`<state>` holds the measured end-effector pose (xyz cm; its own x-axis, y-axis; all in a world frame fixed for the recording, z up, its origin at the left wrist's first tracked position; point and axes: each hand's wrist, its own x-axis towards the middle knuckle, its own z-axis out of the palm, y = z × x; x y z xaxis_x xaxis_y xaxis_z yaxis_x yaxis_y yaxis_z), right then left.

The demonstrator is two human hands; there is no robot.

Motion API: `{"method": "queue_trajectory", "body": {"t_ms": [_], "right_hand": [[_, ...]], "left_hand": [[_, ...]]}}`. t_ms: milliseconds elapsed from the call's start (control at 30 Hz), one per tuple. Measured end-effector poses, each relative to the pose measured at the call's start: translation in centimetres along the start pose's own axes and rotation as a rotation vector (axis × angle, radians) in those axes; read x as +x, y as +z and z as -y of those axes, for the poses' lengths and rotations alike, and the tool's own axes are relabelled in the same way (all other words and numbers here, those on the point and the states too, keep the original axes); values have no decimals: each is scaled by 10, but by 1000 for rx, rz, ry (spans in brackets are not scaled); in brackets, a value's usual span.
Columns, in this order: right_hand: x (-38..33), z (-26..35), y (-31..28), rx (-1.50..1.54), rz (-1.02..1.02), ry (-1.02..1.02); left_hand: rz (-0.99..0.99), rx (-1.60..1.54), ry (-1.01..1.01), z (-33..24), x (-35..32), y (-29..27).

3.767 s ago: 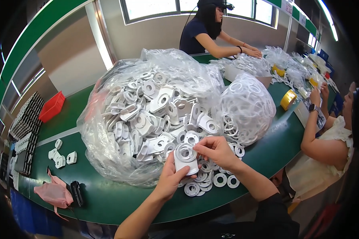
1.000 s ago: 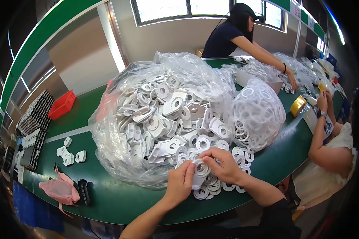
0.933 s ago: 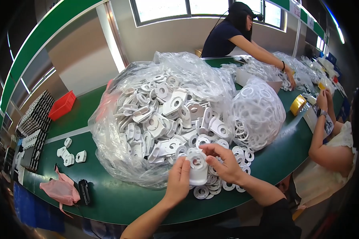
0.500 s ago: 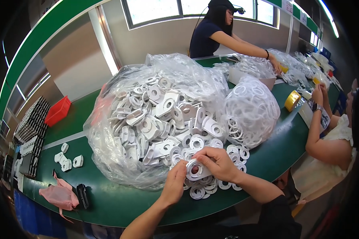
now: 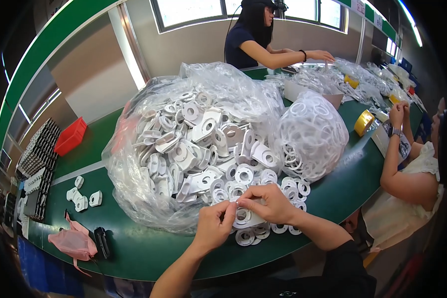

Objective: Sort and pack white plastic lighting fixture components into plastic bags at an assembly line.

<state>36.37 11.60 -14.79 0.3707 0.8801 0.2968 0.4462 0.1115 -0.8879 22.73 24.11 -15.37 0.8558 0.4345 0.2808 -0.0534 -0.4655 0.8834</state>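
Close to the table's front edge, a white plastic part [image 5: 243, 215] with a round hole is in my right hand [image 5: 270, 204], fingers closed over its upper right side. My left hand [image 5: 214, 226] is closed in a pinch at the part's upper left edge. The fingertips of both hands nearly meet there, and what the left ones pinch is too small to make out. Under and around the part lie loose white rings [image 5: 245, 237]. Beyond my hands, a big clear plastic bag [image 5: 149, 216] lies open, full of similar white parts [image 5: 184, 154].
A clear bag of white rings [image 5: 313, 139] stands right of the pile. Yellow tape [image 5: 364, 122] lies farther right. At left are a red bin [image 5: 71, 136], stacked black trays [image 5: 39, 149], several loose parts [image 5: 79, 198] and a pink pouch [image 5: 74, 242]. Two co-workers work nearby.
My left fingers have moved from the part's left side to its upper edge, meeting the right fingertips. The co-worker across the table has drawn the arm back and raised the hand.
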Motion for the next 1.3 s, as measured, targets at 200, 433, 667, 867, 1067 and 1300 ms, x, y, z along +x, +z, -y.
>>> {"method": "queue_trajectory", "body": {"t_ms": [200, 433, 667, 867, 1067, 1300], "right_hand": [[0, 4, 1, -27, -5, 45], [0, -9, 7, 524, -233, 144], [-5, 2, 1, 123, -285, 203], [1, 13, 5, -107, -240, 46], [-2, 8, 0, -58, -252, 32], [-2, 3, -9, -82, -306, -16]], "left_hand": [[35, 59, -49, 5, -1, -3], [36, -393, -129, -2, -3, 11], [48, -96, 0, -1, -6, 15], [17, -152, -6, 5, -5, 8], [11, -232, 80, 9, 3, -8], [-951, -361, 35, 48, 37, -162]]}}
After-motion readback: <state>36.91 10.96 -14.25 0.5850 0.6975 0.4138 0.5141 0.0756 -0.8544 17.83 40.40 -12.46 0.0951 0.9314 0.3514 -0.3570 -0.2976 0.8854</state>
